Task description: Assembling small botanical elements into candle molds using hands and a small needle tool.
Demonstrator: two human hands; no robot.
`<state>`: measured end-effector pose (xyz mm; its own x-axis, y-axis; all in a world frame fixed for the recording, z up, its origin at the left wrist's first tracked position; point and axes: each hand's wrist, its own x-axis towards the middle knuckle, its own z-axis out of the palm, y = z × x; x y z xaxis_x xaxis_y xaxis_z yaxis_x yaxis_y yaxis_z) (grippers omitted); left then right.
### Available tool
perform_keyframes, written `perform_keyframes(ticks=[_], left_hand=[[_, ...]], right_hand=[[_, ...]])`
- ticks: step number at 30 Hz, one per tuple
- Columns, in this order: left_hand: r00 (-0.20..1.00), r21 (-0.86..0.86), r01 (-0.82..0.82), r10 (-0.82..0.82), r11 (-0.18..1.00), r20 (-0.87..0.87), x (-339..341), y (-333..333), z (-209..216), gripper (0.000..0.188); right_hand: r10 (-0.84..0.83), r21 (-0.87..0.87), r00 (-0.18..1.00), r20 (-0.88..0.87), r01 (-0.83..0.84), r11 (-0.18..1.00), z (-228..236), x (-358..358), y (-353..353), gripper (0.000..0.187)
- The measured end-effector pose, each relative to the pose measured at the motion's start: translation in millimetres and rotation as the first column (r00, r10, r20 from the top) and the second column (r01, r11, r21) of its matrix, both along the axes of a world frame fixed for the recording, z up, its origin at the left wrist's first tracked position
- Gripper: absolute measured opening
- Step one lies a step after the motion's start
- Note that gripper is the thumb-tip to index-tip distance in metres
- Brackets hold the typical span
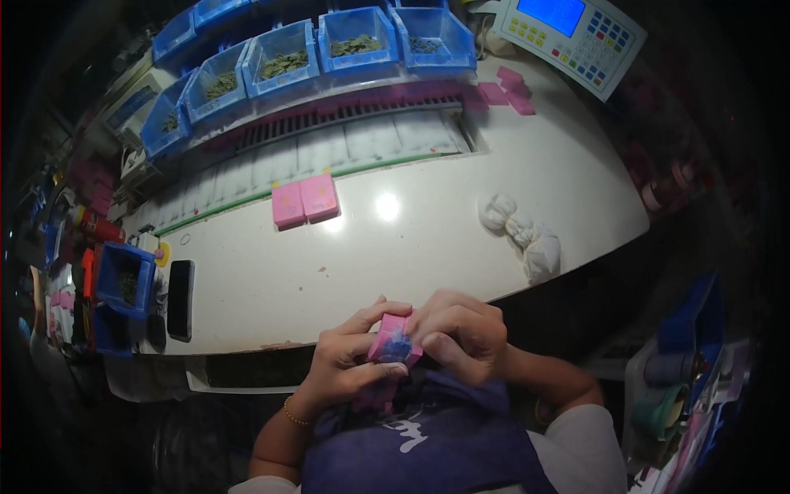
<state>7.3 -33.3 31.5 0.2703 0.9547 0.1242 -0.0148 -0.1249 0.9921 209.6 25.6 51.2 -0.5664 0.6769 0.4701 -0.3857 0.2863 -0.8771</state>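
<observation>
Close to my body, just off the table's front edge, my left hand (350, 362) is closed around a small pink mould block (383, 350). A patch of blue material (398, 347) shows on the block's face, between my left fingers and thumb. At the block's right side, my right hand (465, 333) has curled fingers pressed to its edge. Whether a small piece is also pinched between those right fingertips is hidden. Two similar pink blocks (305, 201) lie side by side farther back on the white table (395, 263).
Blue bins (358, 43) with greenish pieces line a back shelf above a slatted white strip. A knotted white cloth (520, 235) lies right; a dark phone (180, 300) and blue bin (125, 278) left. More pink blocks (512, 89) sit near a keypad panel (568, 41).
</observation>
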Motion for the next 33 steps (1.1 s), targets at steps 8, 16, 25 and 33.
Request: perform_keyframes(ticks=[8,16,25,33], left_hand=[[0.999,-0.023,-0.049,0.049,0.999,0.003,-3.0,-1.9,3.9,0.029],[1.0,-0.033,-0.008,0.009,0.999,0.021,-2.7,-2.5,5.7,0.026],[0.999,-0.063,0.016,-0.013,0.998,0.042,-0.3,-4.0,2.6,0.027],[0.998,-0.069,0.001,0.003,0.998,0.059,-3.2,-0.5,3.4,0.027]], right_hand=[[-0.431,0.602,0.869,0.243,0.213,0.769,-11.5,5.5,-0.3,0.027],[-0.141,0.384,0.903,0.405,-0.028,0.923,-7.7,11.8,9.4,0.026],[0.087,0.152,0.914,0.396,-0.159,0.976,-12.9,14.7,12.2,0.022],[0.024,0.253,0.953,0.302,-0.105,0.962,-20.1,10.3,15.4,0.021]])
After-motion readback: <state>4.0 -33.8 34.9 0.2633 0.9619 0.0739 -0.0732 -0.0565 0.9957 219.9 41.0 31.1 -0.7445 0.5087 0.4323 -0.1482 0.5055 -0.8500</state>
